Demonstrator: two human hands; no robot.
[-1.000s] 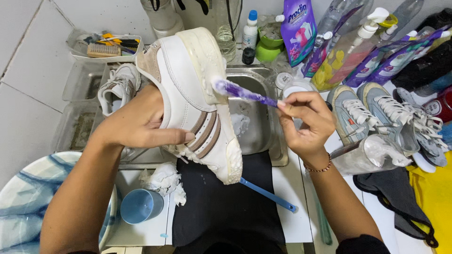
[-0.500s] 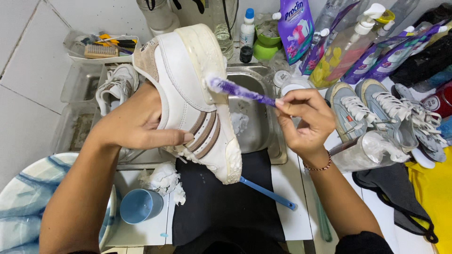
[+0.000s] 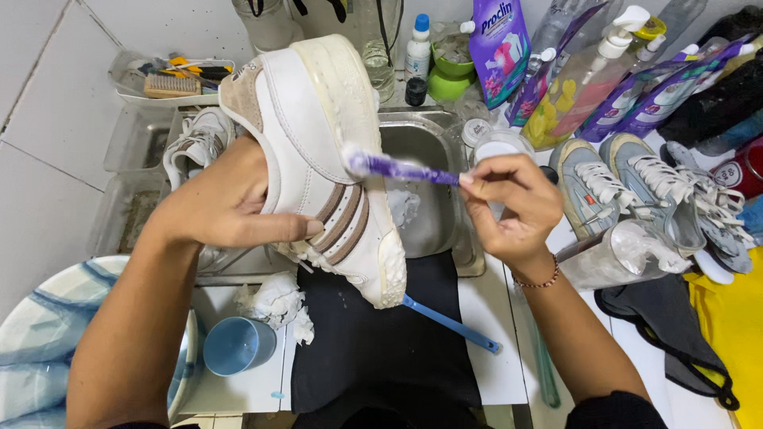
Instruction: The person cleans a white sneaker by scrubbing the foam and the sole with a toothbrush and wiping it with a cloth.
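Gripping the white sneaker point(image 3: 326, 159) sole-up in my left hand point(image 3: 230, 202) exposes its edge to the purple toothbrush point(image 3: 397, 168) pinched by my right hand point(image 3: 509, 202).

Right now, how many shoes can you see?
4: a white sneaker in the left hand, a white one behind it, two grey ones at right. More may be hidden.

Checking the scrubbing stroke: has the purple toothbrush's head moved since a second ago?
Yes. The purple toothbrush head slid left and slightly down, away from the steel sink, along the white sneaker sole.
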